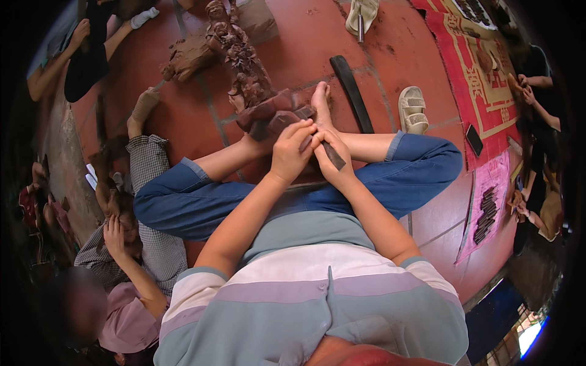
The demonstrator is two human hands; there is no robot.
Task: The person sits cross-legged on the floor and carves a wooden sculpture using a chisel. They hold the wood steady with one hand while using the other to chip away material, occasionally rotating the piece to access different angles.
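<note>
A reddish-brown carved wooden statue (239, 58) lies on the floor before me, its rough, faceted base (274, 114) between my bare feet. My right hand (332, 160) is closed around a carving chisel (333, 156), whose dark end sticks out toward my lap. My left hand (292, 151) is closed beside it at the statue's base, its fingertips meeting the right hand's. Whether the left fingers grip the chisel or the wood is hidden, and so is the chisel's working tip.
Beyond my right foot lies a long dark wooden club (352, 93). Sandals (414, 110) and a phone (473, 140) are to the right, near a pink cloth (482, 210) with several tools. A person (131, 293) sits close at my left; others work at both sides.
</note>
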